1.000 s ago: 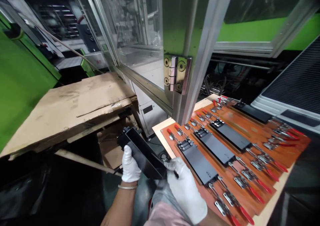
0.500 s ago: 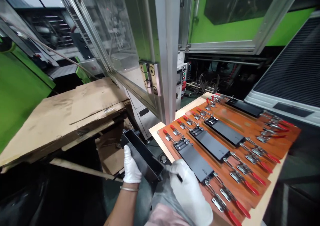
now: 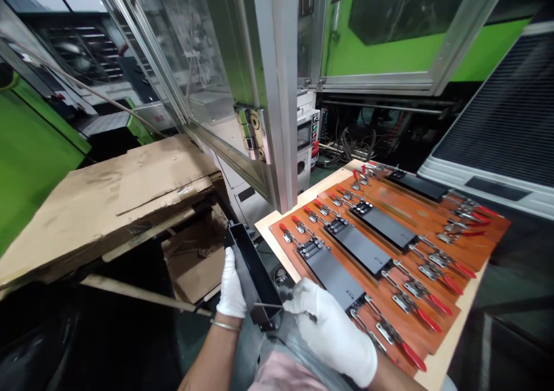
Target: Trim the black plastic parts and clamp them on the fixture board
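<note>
A long black plastic housing is held low in front of me, open side up, pointing away. My left hand, in a white glove, grips its left wall. My right hand, also gloved, pinches its near end, with a small dark object between the fingers that I cannot make out. To the right lies an orange-brown fixture board. Three black flat parts lie on it in a row, held by red-handled toggle clamps. A further black part sits at the board's far end.
A worn cardboard sheet covers a stand at the left, with a cardboard box under it. An aluminium-framed machine door with a hinge stands ahead. Green machine panels flank the scene. A dark finned panel lies at the right.
The view has shifted, so the door frame sits further left. The black housing has turned more lengthwise in my hands and come slightly lower. Both hands keep their hold.
</note>
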A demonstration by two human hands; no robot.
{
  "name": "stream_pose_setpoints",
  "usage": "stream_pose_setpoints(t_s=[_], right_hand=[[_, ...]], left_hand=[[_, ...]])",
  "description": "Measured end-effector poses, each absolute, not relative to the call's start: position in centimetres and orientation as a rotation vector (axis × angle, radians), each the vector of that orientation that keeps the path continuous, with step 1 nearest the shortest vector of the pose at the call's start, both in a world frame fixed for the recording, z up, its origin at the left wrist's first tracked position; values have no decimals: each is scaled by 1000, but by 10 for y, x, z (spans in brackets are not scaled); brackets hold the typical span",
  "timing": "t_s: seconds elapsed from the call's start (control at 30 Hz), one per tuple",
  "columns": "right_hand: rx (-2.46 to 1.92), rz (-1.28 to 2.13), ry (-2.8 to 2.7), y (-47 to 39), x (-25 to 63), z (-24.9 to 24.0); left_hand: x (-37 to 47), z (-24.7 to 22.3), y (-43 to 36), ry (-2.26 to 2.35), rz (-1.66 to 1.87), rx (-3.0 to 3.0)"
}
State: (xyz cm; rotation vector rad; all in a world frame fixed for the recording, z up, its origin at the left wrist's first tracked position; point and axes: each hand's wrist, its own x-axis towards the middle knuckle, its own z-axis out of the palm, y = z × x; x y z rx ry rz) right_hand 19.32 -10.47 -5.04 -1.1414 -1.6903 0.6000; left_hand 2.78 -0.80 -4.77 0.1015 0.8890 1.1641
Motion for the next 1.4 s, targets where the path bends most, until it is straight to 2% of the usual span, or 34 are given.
stream_pose_setpoints(t_s=[0.13, 0.33, 0.53, 0.73, 0.9, 1.1, 1.3, 1.4], right_hand=[[-1086, 625, -1802, -98, 201, -47], [-1011, 536, -1805, -83, 209, -42], [-995, 711, -1891, -88, 207, -37], [-1008, 593, -1804, -77, 213, -39], [-977, 797, -1850, -87, 211, -40], [-997, 591, -1753, -70, 219, -48], [-863, 767, -1862, -89, 212, -50], [-892, 657, -1838, -79, 213, -51]], left_hand=[[32, -40, -14, 922, 1011, 111], [32, -48, -13, 898, 1006, 147], [29, -51, -11, 785, 975, 174], [34, -60, -17, 695, 895, 169], [33, -64, -15, 629, 875, 144], [39, -74, -21, 697, 773, 124], [33, -78, -18, 584, 715, 140], [33, -80, -23, 612, 672, 150]])
